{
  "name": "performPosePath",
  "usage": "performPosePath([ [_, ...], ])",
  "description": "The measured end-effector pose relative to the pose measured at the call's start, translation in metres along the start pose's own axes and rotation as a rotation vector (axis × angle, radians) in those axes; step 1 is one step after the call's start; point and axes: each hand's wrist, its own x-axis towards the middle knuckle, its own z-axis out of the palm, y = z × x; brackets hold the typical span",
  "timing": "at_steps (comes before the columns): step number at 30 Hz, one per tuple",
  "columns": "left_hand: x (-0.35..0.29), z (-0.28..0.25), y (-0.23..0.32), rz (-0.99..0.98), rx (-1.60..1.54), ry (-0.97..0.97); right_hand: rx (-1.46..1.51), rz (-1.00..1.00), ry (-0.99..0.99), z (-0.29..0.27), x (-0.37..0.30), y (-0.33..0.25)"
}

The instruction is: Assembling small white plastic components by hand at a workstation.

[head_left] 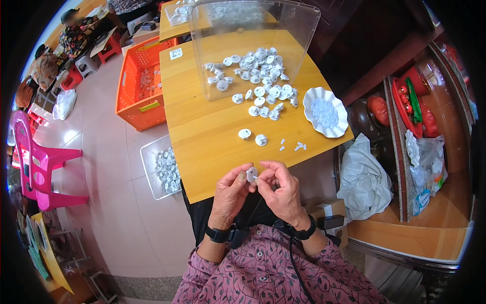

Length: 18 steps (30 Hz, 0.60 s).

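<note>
In front of me stood a table with a yellow wood top, and past its far edge was a second table of much the same colour. To my left spread a floor of large, pale pinkish tiles with thin joints, where a patch of bright light glared near a pink plastic chair. A dark speckled band crossed that floor closer to me. Farther off I saw red stools and a grey stool. On my right rose dark wooden panelling, beside an open shelf unit with an orange-brown base and a speckled upright divider.
</note>
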Motion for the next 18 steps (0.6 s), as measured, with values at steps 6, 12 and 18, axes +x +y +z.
performPosePath([
  [6, -0.002, -0.003, 0.003, 0.024, 0.111, -0.010, -0.034, -0.029, -0.006, 0.002, 0.000, 0.002],
  [12, -0.003, -0.006, 0.007, 0.055, 0.349, -0.010, -0.108, -0.048, -0.046, 0.000, 0.000, 0.006],
  [18, -0.004, 0.000, 0.019, 0.112, 0.608, -0.075, -0.140, -0.045, -0.089, 0.000, 0.000, 0.003],
])
